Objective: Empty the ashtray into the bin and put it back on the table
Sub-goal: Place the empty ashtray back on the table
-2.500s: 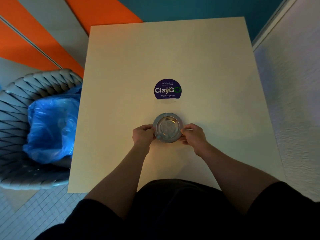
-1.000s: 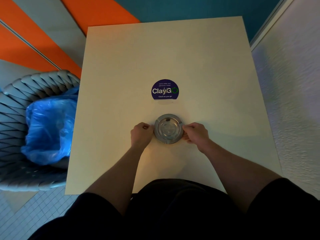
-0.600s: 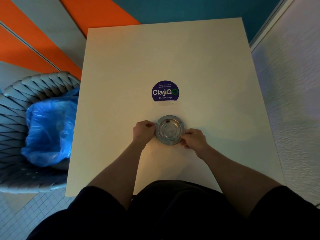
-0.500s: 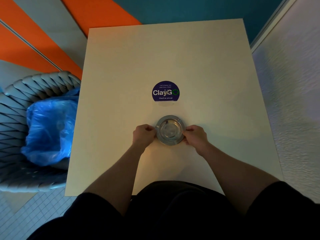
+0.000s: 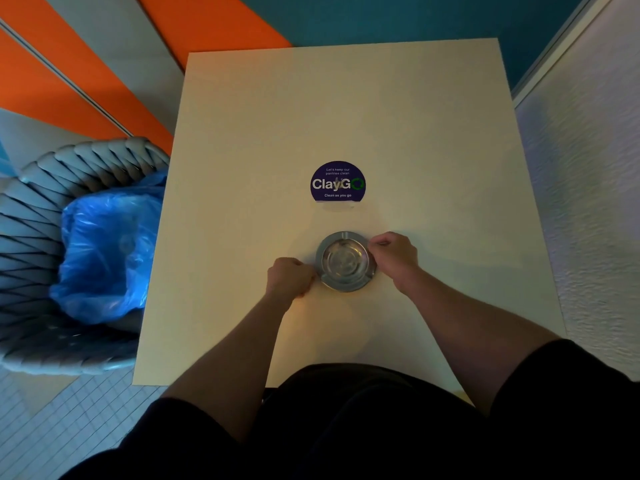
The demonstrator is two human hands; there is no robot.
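A round silver metal ashtray (image 5: 345,260) rests flat on the cream table (image 5: 346,116), just below a purple sticker. Its bowl looks bare and shiny. My left hand (image 5: 289,277) is curled at the ashtray's lower-left rim, fingers touching the edge. My right hand (image 5: 393,252) pinches the upper-right rim. A grey woven bin (image 5: 52,237) lined with a blue plastic bag (image 5: 104,251) stands on the floor left of the table.
A round purple "ClayGo" sticker (image 5: 338,182) lies at the table's centre. A white textured wall (image 5: 588,202) runs along the right side. The floor on the left is orange and grey. My dark-clothed lap is at the table's near edge.
The ashtray stays on the table in about the same place. My right hand has shifted up to the upper-right rim and my left hand has slid down to the lower-left rim.
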